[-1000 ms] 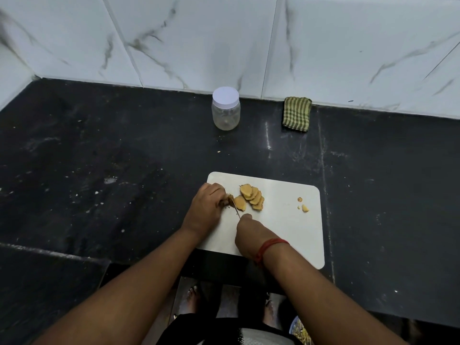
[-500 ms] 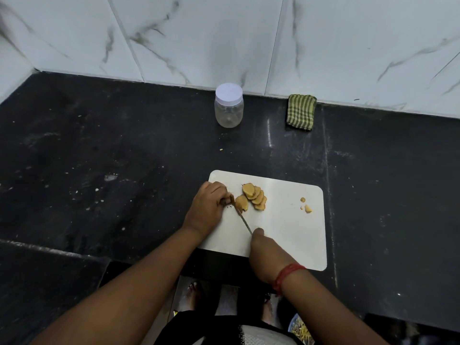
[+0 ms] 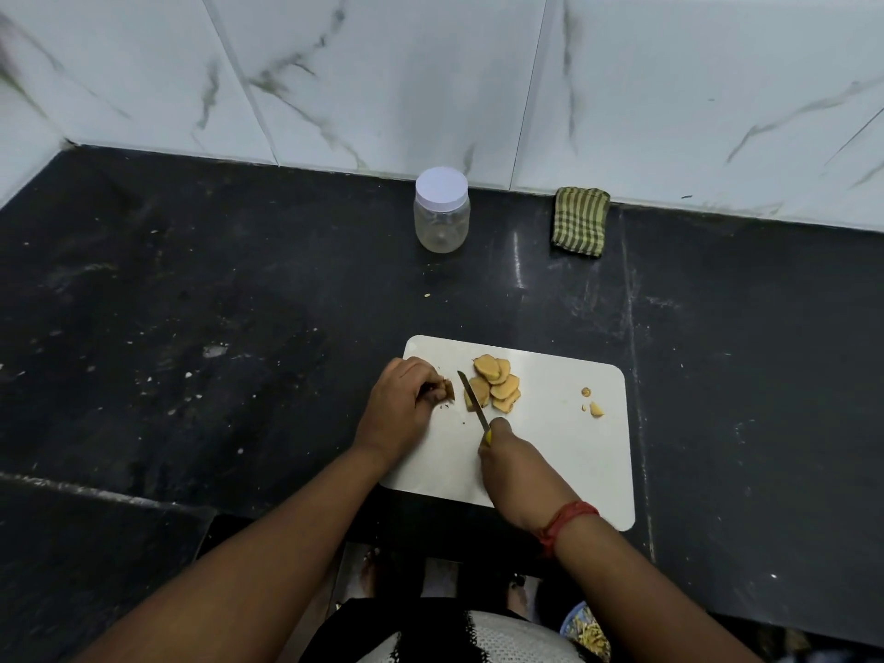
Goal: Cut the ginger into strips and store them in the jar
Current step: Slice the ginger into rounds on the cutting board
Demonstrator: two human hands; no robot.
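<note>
- Black stone counter (image 3: 239, 303) under marble wall tiles carries a white cutting board (image 3: 574, 452), the landmark for everything below.
- On the board's far left part lies a heap of ginger slices (image 3: 495, 382), flat and overlapping.
- At the board's left edge the left hand (image 3: 399, 406) pinches a small ginger stub (image 3: 448, 390) in curled fingers.
- The right hand (image 3: 514, 464) is wrapped round the knife (image 3: 473, 399) handle; the blade's long axis runs from near-right to far-left, tip pointing away, just beside the slices.
- Beyond the board's far edge, well apart, stands the jar (image 3: 441, 217), upright, lid on; a striped cloth (image 3: 580, 221) lies further right.
- Probably best now: stack slices flat, tuck fingertips back, cut narrow parallel strips.
</note>
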